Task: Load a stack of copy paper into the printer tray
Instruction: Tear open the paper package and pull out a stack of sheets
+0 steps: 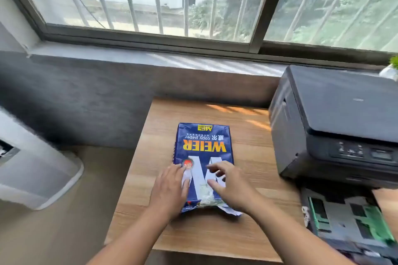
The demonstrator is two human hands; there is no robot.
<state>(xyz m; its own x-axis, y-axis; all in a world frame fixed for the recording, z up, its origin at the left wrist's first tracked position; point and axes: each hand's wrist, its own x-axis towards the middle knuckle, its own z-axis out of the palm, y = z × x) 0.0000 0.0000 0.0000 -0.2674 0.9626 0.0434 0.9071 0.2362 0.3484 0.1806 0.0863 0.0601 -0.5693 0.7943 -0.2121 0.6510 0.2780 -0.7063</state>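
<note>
A blue pack of copy paper (203,146) lies flat on the wooden table (247,150), its near end torn open with white wrapper edges showing. My left hand (170,189) rests flat on the pack's near left side, fingers spread. My right hand (232,187) lies on the near right side, fingers curled over the wrapper. The black printer (336,122) stands at the right of the table. Its paper tray (349,219) is pulled out toward me at the lower right, with green guides and no paper visible inside.
A grey ledge and a barred window (193,2) run behind the table. A white appliance (36,170) stands on the floor at the left. A small potted plant (392,69) sits on the sill behind the printer.
</note>
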